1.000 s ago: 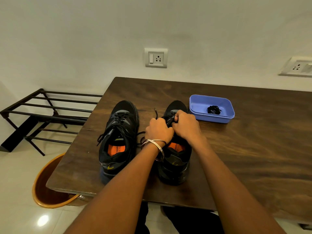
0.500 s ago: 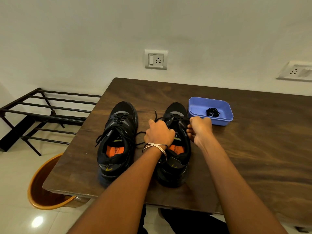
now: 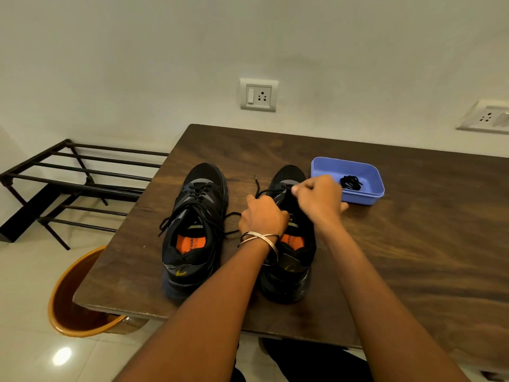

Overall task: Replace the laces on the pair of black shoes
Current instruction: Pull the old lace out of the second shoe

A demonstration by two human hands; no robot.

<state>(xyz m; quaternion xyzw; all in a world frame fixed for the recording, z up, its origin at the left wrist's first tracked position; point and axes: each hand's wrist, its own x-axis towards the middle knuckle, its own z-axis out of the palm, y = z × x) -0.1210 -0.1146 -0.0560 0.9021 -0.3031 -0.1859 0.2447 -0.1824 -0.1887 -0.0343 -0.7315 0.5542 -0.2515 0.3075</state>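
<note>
Gripping lace (image 3: pixel 264 191) on right shoe (image 3: pixel 289 260): two hands, left hand (image 3: pixel 263 216), right hand (image 3: pixel 321 198); two shoes.

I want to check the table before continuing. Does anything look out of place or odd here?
Nothing is damaged or spilled. The only untidy thing is the left shoe: its loose lace ends trail over its sides onto the table.

A home room, wooden table (image 3: pixel 413 244), metal shoe rack (image 3: pixel 82 177), wall socket (image 3: pixel 258 95), tiled floor (image 3: pixel 22 271)
</note>
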